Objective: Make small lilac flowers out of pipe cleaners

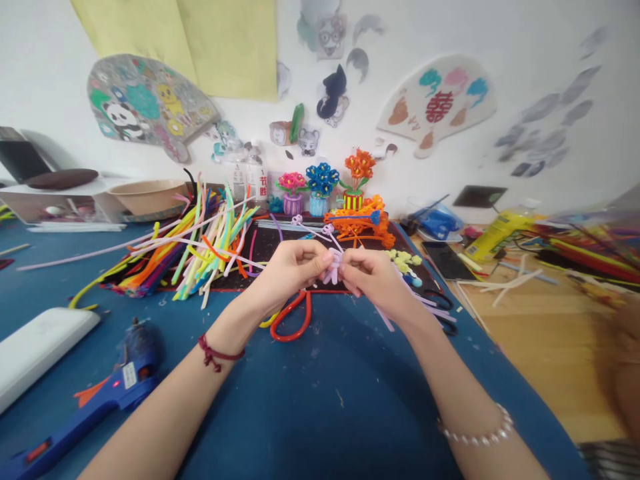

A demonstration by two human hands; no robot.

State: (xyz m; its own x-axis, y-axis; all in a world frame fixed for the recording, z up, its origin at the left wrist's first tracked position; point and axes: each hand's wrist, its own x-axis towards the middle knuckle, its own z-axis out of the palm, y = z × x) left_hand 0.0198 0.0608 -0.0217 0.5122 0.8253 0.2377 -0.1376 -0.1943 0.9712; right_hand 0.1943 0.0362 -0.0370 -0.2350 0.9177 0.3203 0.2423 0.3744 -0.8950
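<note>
My left hand (295,265) and my right hand (375,272) meet over the dark mat. Between their fingertips they pinch a small lilac flower shape (331,270) bent from pipe cleaner. Fingers cover part of it, so its full form is hidden. Just behind it, lilac pipe cleaner pieces with looped heads (329,229) stick out. More lilac stems (433,305) lie beside my right wrist, near black scissor handles (441,300). A red loop-shaped handle (291,319) rests below my left hand, with a bit of yellow next to it.
Left of my hands lies a heap of colourful pipe cleaners (220,240). A blue glue gun (100,407) and a white device (45,353) are nearer on the left. Potted pipe cleaner flowers (323,183) stand against the wall. On the right lie a phone (447,261) and a yellow bottle (500,233).
</note>
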